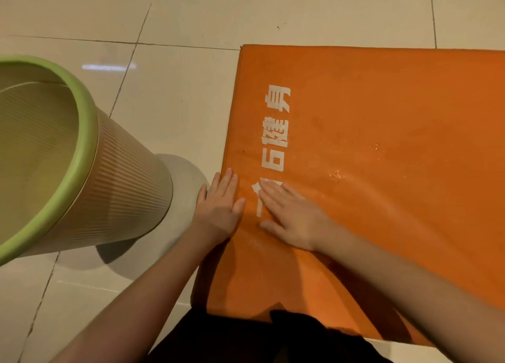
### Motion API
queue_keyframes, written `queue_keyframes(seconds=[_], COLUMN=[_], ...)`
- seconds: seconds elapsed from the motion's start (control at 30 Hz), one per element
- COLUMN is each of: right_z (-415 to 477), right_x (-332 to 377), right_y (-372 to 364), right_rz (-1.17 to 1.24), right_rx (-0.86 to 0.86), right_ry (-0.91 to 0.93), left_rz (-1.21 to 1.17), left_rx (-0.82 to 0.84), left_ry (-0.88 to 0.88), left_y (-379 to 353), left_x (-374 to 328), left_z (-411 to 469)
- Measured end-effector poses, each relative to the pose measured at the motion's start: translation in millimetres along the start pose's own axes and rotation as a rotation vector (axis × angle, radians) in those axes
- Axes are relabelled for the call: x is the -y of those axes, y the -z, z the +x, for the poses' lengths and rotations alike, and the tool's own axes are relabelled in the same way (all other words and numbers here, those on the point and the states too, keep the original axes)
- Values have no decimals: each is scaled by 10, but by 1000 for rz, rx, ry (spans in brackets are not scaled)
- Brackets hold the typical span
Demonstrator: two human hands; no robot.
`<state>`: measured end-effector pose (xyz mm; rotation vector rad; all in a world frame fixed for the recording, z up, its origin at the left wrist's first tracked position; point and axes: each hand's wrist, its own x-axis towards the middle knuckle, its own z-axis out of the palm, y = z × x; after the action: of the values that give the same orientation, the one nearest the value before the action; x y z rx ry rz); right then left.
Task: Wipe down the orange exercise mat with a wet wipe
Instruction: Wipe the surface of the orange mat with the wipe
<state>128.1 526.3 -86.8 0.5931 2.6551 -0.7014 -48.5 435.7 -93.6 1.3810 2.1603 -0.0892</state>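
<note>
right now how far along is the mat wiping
Done, apparently: wet streaks and droplets shine on the mat near the lettering. In hand: the left hand and right hand lie flat by the mat's left edge; no wipe shows, perhaps under the right palm. Left: the far end looks duller, likely unwiped.

mat (396, 102): cut off at right edge | white lettering (276, 133): partly under right hand (292, 215) | bin (123, 185): cut off left

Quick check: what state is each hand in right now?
Left hand: open, flat on the orange exercise mat.
Right hand: open, flat on the mat.
</note>
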Motion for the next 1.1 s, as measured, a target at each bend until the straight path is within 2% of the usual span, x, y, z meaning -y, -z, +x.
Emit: queue_keyframes(seconds=[0.1, 0.23, 0.33, 0.4, 0.53, 0.67, 0.73, 0.83, 0.93, 1.0, 1.1], right_z=[51, -272, -368, -287, -204, -510, -620, -535, -382, -442, -756], right_x=[43, 375, 270, 181, 255, 429, 393, 373, 518, 586, 526], right_y=[-28, -99, -57, -30, -68, -116, -100, -82, -119, -132, -122], right_rz=[38, 197, 43, -36, 42, 139, 100, 47, 137, 189, 145], right_rx=[-29, -10, 27, 35, -6, 70, 103, 79, 15, 23, 76], right_ry=[-124, -12, 36, -25, -109, 0, 21, -31, -76, -19, 83], left_rz=[-62, -51, -37, -18, -54, -121, -130, -147, -162, -172, -181], left_rx=[9, 7, -13, -20, -17, -30, -34, -33, -41, -45, -46], left_ry=[14, -35, -43, -40, -73, -82, -80, -71, -77, -84, -97], left_y=[-47, -27, -16, 5, -36, -62, -73, -103, -98, -87, -89], left_x=[27, 48, 41, 28, 24, 35, 32, 40, 43, 39, 37], left_z=[-30, -27, -45, -68, -220, -243, -230, -230, -232, -239, -245])
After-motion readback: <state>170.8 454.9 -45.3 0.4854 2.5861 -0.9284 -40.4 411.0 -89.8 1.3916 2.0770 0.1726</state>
